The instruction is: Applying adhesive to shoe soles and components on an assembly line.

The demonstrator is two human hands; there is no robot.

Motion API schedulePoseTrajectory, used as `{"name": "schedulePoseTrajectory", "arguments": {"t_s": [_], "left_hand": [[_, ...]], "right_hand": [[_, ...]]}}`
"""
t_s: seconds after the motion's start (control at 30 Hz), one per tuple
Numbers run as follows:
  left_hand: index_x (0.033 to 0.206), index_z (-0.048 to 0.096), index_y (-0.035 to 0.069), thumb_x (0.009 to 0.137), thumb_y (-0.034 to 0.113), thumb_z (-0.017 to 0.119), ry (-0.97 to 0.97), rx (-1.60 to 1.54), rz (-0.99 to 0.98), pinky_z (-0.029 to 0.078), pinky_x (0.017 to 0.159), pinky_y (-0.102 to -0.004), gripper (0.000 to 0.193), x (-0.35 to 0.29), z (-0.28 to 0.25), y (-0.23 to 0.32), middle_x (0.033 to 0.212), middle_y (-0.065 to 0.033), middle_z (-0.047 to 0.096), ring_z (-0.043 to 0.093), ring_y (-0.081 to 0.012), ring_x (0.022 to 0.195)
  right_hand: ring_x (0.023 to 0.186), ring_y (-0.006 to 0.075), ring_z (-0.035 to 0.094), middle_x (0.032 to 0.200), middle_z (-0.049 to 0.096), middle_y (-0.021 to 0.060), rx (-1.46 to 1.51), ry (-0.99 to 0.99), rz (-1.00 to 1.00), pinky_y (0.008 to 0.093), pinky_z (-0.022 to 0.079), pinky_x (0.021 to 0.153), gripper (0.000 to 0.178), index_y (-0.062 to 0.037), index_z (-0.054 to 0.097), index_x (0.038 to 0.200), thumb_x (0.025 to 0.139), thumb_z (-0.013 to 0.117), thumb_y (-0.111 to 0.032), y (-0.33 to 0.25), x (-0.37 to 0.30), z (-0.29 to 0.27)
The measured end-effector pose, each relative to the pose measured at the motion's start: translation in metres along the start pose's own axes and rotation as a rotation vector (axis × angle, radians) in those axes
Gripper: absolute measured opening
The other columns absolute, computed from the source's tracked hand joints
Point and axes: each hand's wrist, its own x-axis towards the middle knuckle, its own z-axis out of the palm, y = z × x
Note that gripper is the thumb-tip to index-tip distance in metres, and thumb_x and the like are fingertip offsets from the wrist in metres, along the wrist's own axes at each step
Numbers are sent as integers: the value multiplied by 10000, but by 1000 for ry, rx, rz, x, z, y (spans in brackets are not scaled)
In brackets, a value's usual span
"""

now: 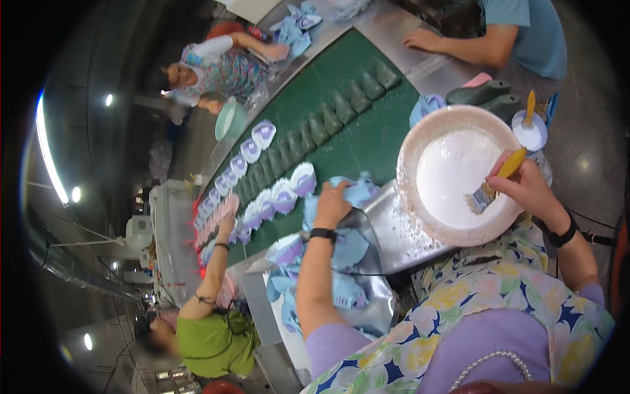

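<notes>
My right hand (pixel 522 187) is closed around the yellow handle of a flat paintbrush (pixel 511 163). Its bristles hang over the white liquid (pixel 449 167) in a wide pale-pink basin (pixel 408 154), low at the liquid's surface. Out to the left, my left hand (pixel 333 205) has its fingers bent over a light-blue fabric shoe upper (pixel 357 190) by the edge of the green belt. The hand partly hides how it grips this piece. More light-blue uppers (pixel 346 289) lie in a pile beneath and beside my left forearm.
Dark shoe lasts (pixel 328 118) line the green conveyor belt (pixel 354 148), alongside white-and-purple uppers (pixel 283 196). A white-smeared metal tray (pixel 407 230) adjoins the basin. Another brush (pixel 530 108) stands in a small white tub (pixel 535 136). Co-workers sit around; one in green (pixel 216 341) reaches onto the belt.
</notes>
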Motion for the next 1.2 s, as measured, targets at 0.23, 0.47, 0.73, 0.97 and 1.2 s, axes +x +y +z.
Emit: {"name": "schedulePoseTrajectory", "arguments": {"t_s": [0.23,0.47,0.73,0.97,1.2], "left_hand": [[1462,389,221,615,199,815,-639,-148,-395,500,909,-449,948,-170,-103,-88,1197,-211,635,612,-395,1087],[1154,626,62,825,193,682,-178,109,-133,528,742,-430,358,-29,-106,4,934,-181,691,665,-349,889],[1280,516,1,860,458,654,-493,-675,-285,578,539,-354,636,238,15,189,958,-173,686,695,-233,658],[1206,524,-48,832,-22,524,-262,-688,-114,565,521,-337,375,269,30,125,881,-175,682,699,-238,645],[1273,540,53,910,69,601,27,-1113,-156,528,855,-339,368,102,-59,6,1121,-65,630,630,-182,992]], "right_hand": [[757,111,622,819,646,45,-38,-135,-28,249,484,701,124,-11,618,882,842,681,-109,10,22,5],[716,114,601,784,651,51,-56,-107,24,254,474,690,127,-9,630,880,838,680,-118,20,35,-8],[678,150,604,767,653,82,-200,-50,90,277,477,647,196,-12,627,887,827,702,-183,23,34,-12],[609,153,575,678,592,91,-353,-37,-22,307,449,574,234,-5,634,869,850,687,-232,37,60,-26],[700,300,618,807,621,140,-386,-286,-234,366,480,654,207,-1,588,798,854,676,-180,62,94,38]]}}
